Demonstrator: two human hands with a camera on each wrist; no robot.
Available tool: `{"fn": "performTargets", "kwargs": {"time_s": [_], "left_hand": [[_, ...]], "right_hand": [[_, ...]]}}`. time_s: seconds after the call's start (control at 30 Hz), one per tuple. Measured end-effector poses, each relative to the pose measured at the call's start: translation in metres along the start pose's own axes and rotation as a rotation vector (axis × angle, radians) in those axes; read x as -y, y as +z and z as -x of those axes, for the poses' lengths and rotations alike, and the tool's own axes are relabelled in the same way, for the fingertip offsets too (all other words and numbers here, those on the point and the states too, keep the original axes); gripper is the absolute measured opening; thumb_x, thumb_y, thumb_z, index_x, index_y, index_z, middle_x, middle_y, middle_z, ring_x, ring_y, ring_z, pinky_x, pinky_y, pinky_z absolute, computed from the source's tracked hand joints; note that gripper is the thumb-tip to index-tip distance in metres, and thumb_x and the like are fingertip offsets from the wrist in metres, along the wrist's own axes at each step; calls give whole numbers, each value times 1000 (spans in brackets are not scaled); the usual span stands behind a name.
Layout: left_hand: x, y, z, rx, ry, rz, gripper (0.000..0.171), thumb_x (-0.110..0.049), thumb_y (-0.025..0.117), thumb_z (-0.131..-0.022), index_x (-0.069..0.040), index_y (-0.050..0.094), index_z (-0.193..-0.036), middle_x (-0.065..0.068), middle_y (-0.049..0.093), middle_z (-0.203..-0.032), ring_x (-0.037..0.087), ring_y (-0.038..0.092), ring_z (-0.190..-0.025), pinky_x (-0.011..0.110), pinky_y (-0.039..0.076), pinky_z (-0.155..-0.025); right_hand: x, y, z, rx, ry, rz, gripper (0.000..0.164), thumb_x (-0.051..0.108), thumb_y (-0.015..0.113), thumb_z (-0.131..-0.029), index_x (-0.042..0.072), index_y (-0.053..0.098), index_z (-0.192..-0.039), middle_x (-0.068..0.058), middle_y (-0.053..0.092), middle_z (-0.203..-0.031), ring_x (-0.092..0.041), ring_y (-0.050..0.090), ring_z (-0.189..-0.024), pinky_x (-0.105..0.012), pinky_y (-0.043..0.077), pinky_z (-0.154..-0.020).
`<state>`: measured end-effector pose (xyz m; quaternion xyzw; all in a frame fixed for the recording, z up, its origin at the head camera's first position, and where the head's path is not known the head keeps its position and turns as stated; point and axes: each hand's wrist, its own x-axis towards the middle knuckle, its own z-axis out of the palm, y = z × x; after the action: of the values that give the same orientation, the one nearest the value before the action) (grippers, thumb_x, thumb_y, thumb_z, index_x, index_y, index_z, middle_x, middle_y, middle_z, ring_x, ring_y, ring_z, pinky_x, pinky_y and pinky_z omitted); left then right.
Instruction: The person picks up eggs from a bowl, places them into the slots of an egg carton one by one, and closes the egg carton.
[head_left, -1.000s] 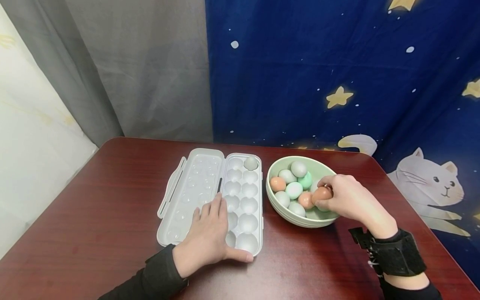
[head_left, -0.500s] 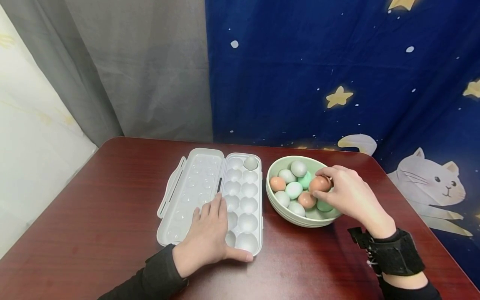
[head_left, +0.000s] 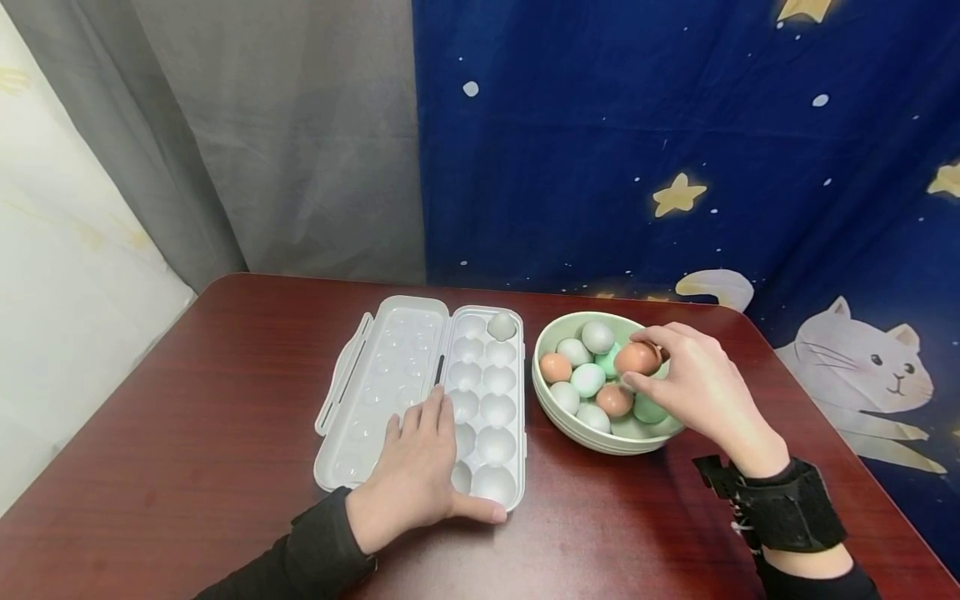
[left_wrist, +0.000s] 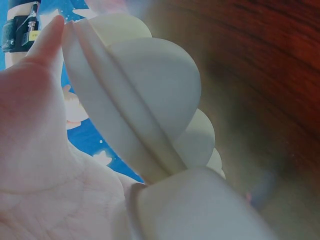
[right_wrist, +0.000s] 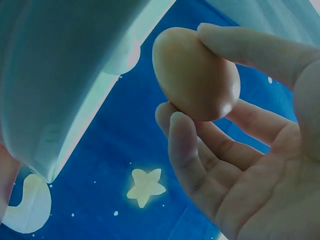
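My right hand pinches a brown egg between thumb and fingers, raised over the right side of a pale green bowl. Several eggs lie in that bowl: brown, light green and greyish white, among them a mint green egg. To the left, a white plastic egg carton lies unfolded with its lid on the left side. One greyish egg sits in its far right cup. My left hand rests across the near part of the carton, fingers extended and thumb at the near edge.
Both containers stand on a dark red wooden table. The lid's handle sticks out at the left. Behind the table hang a grey curtain and a blue curtain with stars and a cat.
My right hand has lifted the brown egg up from among the others and shifted it slightly left, uncovering a green egg beneath. My left hand has stayed in place.
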<state>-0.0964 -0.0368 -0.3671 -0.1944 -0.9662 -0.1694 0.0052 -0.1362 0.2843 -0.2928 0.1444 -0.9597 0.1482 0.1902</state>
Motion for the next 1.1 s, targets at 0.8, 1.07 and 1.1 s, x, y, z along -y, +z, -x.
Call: {"fn": "performTargets", "kwargs": {"time_s": [0.8,1.07,1.1], "left_hand": [[-3,2,2,1,17,24,139,-77,77,-55,15,25,-146,31,21,-153,47,31,-132,63,24,-105],[-2,2,1,2,20,39,141,-76,78,-54,16,24,-146,31,20,-153,47,30,-132,63,23,-106],[-2,2,2,3,20,45,141,-76,78,-54,16,24,-146,31,20,-153,47,30,-133,63,23,-106]], "right_hand": [[28,-19,-11,-78,-112,-72,39,18,85,-75,5,71,-110,-9,68,-102,-21,58,-84,-40,44,-69],[53,-30,-37,-12,-176,-48,36,17,82,-76,5,72,-109,-8,67,-97,-23,58,-83,-40,45,-71],[56,-31,-41,-2,-184,-40,36,17,82,-76,5,72,-108,-7,67,-96,-23,58,-82,-40,44,-71]]}}
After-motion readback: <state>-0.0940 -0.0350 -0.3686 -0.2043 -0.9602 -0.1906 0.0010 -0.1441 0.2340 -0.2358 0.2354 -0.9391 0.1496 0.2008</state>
